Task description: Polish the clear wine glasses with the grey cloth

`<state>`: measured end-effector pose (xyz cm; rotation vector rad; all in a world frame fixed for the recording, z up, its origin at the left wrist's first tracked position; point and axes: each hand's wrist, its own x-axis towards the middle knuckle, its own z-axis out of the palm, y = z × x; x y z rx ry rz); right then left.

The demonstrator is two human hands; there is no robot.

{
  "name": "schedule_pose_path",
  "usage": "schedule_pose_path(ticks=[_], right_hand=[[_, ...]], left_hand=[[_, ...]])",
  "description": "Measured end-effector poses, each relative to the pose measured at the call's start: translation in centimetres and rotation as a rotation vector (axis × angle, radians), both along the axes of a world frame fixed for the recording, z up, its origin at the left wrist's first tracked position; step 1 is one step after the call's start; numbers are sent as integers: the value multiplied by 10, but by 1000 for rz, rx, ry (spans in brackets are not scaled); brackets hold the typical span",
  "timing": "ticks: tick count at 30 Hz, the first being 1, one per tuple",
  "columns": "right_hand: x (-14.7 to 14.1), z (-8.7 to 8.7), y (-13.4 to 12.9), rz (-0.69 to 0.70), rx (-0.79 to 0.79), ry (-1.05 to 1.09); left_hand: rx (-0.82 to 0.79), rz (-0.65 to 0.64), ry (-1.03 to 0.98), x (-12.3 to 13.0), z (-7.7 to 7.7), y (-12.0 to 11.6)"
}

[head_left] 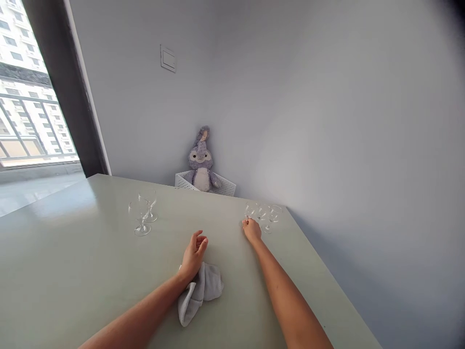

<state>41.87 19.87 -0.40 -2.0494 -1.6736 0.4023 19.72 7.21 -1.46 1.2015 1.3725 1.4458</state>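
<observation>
Stemmed glasses [263, 217], upright, stems vertical, just beyond right hand [251, 229]; fingers bunched at nearest foot, grip unclear.

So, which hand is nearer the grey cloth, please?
Left: the left hand is at the far end of the grey cloth; the right hand is farther, beyond and to its right.
</observation>
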Motion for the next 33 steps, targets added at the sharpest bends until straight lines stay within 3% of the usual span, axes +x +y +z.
schedule_pose_path(ticks=[6,11,14,16,18,21,23,26,29,33], right_hand=[[6,7,-14,-3,40,74],[-12,20,-58,118,102,159],[-41,33,-100,364,101,235],[-60,42,-130,713,59,337],[-75,50,-157,961,22,320],[-89,50,-182,1124,82,127],[-95,42,-187,1118,157,-17],[-98,26,-188,1035,208,-162],[-96,16,-186,975,226,-171],[-93,20,-189,944,219,-112]], left_hand=[[33,57,-23,1,5,-2],[279,355,50,-20,25,1],[530,621,189,-47,44,5],[615,796,244,-66,53,9],[595,957,238,-84,57,13],[436,1132,169,-104,51,21],[308,1147,132,-115,42,27],[142,1003,87,-127,28,33],[65,850,71,-135,19,37],[4,837,136,-134,18,38]])
